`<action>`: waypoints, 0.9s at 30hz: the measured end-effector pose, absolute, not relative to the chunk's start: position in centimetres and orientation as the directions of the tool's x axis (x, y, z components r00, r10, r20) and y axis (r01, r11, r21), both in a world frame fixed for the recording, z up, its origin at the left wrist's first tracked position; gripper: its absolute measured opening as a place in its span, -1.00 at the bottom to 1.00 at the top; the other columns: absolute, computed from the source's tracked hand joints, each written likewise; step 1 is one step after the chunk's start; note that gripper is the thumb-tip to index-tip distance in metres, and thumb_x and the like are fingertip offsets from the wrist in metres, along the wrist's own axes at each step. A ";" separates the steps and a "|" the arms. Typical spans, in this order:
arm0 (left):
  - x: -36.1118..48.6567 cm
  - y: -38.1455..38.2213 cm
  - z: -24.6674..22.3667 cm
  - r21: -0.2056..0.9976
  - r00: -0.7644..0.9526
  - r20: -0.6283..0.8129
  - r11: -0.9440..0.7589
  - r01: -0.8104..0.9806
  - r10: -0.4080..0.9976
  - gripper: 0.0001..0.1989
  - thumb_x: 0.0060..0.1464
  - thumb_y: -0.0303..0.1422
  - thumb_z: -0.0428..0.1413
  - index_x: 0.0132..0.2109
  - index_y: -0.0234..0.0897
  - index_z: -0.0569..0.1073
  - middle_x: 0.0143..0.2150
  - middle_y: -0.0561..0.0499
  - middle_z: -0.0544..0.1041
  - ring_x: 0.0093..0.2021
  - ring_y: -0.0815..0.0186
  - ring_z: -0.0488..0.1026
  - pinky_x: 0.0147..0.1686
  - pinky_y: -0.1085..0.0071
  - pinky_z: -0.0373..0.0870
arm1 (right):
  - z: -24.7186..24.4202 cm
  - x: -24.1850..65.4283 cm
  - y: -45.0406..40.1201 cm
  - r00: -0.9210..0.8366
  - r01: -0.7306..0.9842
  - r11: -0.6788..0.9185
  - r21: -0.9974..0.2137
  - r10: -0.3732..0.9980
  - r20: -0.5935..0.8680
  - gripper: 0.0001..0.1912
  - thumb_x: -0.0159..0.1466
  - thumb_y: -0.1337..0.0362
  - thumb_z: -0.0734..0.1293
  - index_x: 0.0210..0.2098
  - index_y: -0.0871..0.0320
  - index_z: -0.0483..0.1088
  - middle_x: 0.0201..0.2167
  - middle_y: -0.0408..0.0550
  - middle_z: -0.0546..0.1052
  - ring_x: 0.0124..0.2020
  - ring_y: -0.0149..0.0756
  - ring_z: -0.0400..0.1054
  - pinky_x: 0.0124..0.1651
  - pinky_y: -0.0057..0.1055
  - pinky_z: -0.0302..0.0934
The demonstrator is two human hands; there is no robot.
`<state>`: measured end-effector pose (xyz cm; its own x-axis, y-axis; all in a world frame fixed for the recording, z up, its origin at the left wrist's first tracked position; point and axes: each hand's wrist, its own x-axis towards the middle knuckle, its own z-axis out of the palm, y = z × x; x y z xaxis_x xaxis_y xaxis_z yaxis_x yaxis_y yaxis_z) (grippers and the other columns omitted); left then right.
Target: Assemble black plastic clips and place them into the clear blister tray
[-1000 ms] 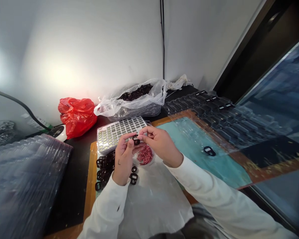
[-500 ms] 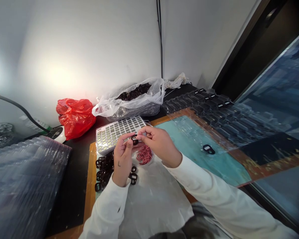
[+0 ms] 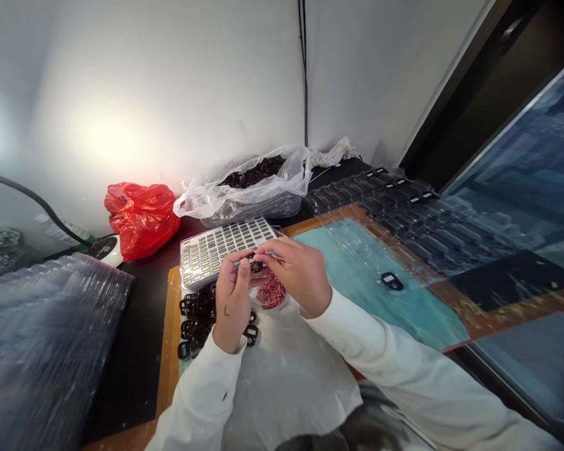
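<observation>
My left hand point(image 3: 232, 304) and my right hand point(image 3: 294, 274) meet over the table, their fingertips pinching a small black plastic frame point(image 3: 256, 267) that is partly hidden by my fingers. Beneath my left hand lies a heap of similar black frames point(image 3: 197, 319), with a few loose ones near my wrist. Just behind my hands sits a silver tray point(image 3: 225, 245) with rows of small gold-coloured pieces. A round transparent dish of red pins point(image 3: 271, 292) sits under my right fingers.
A white plastic sheet point(image 3: 286, 382) lies under my forearms. To the right are a teal mat point(image 3: 357, 282) with one black frame point(image 3: 392, 282) and stacked blister trays point(image 3: 404, 216). Behind stand a transparent bag of dark parts point(image 3: 251, 188) and a red bag point(image 3: 141, 219). Wrapped stock point(image 3: 42, 351) lies left.
My hands have drawn slightly closer together around the small black frame. The whole view has shifted a little, and the objects on the table have not visibly moved.
</observation>
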<state>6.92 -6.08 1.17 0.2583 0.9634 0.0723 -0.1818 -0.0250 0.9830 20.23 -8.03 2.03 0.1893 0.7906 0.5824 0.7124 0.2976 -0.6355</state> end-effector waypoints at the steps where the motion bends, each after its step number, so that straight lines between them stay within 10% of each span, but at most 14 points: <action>1: 6.9 -6.0 1.2 0.981 0.256 0.063 -0.013 -0.195 0.965 -0.66 0.20 -0.10 0.09 -0.05 -0.27 0.38 -0.09 -0.11 0.54 -0.24 0.26 0.57 -0.26 0.35 0.57 | 1.9 20.2 -8.0 0.178 0.730 0.304 -0.612 0.780 0.600 -0.90 0.32 0.32 0.34 -0.33 0.08 0.50 -0.40 -0.22 0.55 -0.37 -0.44 0.39 -0.38 -0.48 0.03; 20: 6.5 -5.4 1.9 0.928 0.206 -0.042 0.115 -0.355 0.978 -0.68 0.01 -0.18 0.24 -0.21 -0.26 0.35 -0.36 0.07 0.49 -0.39 0.43 0.49 -0.38 0.51 0.50 | 1.4 21.0 -8.4 -0.140 0.845 0.463 -0.268 0.675 0.724 -0.72 0.38 0.31 0.18 -0.09 0.10 0.52 -0.50 -0.14 0.49 -0.47 -0.37 0.32 -0.40 -0.39 0.05; 27: 6.6 -5.6 2.1 0.945 0.224 -0.014 0.086 -0.315 0.974 -0.70 0.03 -0.26 0.24 -0.16 -0.25 0.32 -0.44 0.08 0.50 -0.39 0.42 0.50 -0.37 0.53 0.50 | 1.6 20.5 -8.3 0.088 0.663 0.429 -0.613 0.770 0.633 -0.69 0.41 0.26 0.16 0.01 0.13 0.47 -0.29 -0.05 0.57 -0.37 -0.35 0.39 -0.30 -0.41 0.22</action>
